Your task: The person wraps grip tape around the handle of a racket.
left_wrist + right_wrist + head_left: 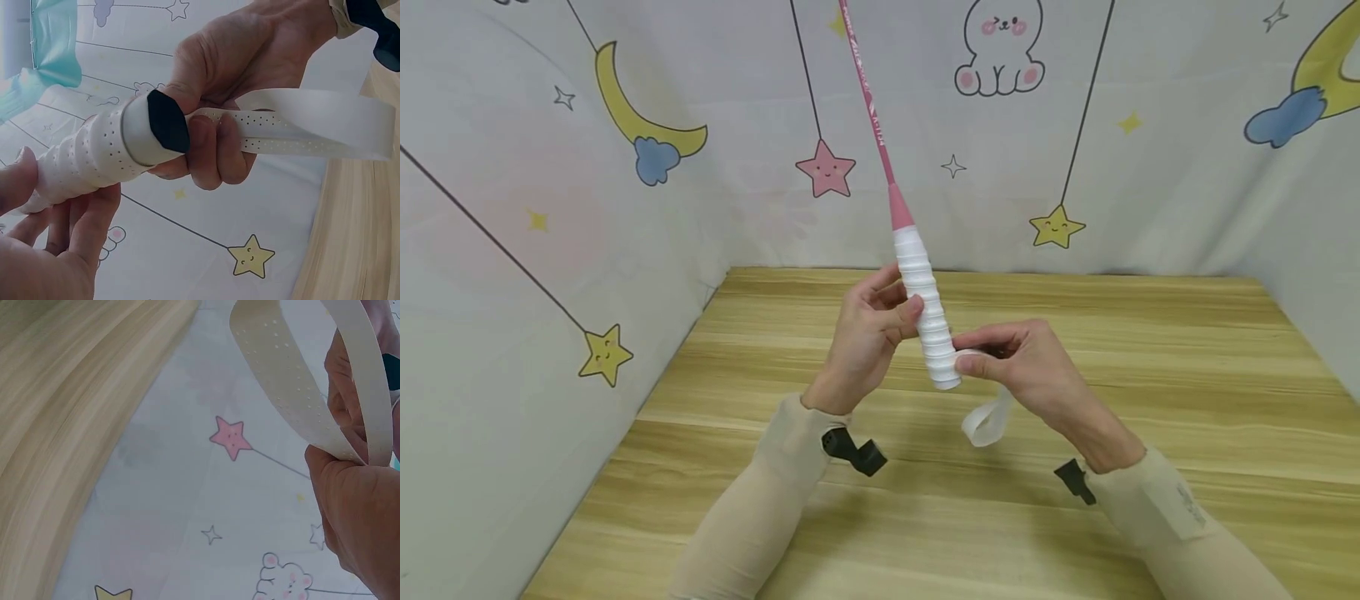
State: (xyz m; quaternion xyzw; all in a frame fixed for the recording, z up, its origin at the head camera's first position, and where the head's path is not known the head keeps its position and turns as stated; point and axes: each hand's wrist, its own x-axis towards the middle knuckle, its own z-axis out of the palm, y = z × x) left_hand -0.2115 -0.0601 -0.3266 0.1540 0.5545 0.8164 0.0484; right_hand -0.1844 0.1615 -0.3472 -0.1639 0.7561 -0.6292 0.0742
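A badminton racket with a pink shaft (880, 133) is held up at a tilt, its head beyond the top of the head view. White perforated grip tape (94, 153) winds in ridged turns round the handle, down near the dark butt cap (167, 122). My left hand (872, 329) grips the wrapped handle (928, 308) about its middle, thumb in front and fingers behind. At the lower end, my right hand (1030, 362) pinches the tape between thumb and fingers. The tape's loose tail (987, 421) hangs in a loop below that hand.
Beneath both hands lies a wood-grain table (925, 517). A pale cloth backdrop (917, 225) printed with stars, moons and a bear rises behind and at the sides. Each sleeve carries a black wrist mount (854, 452). A turquoise item (56, 75) shows in the left wrist view.
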